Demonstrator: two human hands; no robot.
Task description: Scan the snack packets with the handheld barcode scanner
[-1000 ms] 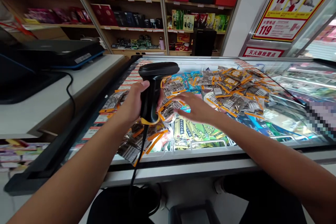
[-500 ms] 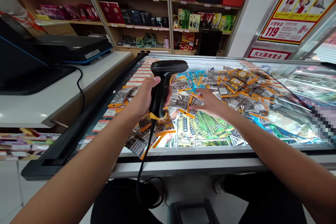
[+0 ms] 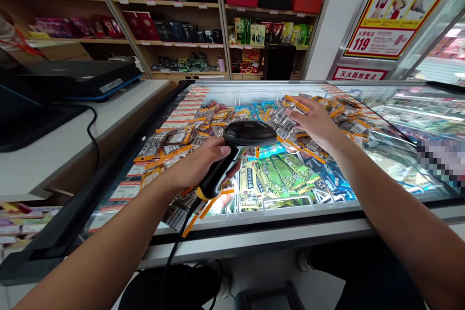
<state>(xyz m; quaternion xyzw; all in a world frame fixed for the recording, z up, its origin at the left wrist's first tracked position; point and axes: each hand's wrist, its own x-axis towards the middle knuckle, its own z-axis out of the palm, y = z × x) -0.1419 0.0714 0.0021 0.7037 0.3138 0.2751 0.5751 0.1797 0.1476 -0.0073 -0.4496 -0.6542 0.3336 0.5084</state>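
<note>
White desk [image 3: 65, 150] w/ a black flat device [image 3: 78, 77] far left. Left hand [image 3: 198, 164] is wrapped round the grip of a black corded barcode scanner [image 3: 238, 147], head tilted over the glass-topped freezer [image 3: 254, 213]. Right hand [image 3: 314, 121], fingers spread, rests on small silver-and-orange snack packets [image 3: 319, 143] heaped on the glass, just right of the scanner.

A black scanner [image 3: 238, 147] with a yellow band at its grip hangs over silver packets [image 3: 174, 138] edged in orange, beside green-and-yellow pea-printed wrappers [image 3: 279, 174] and blue ones
</note>
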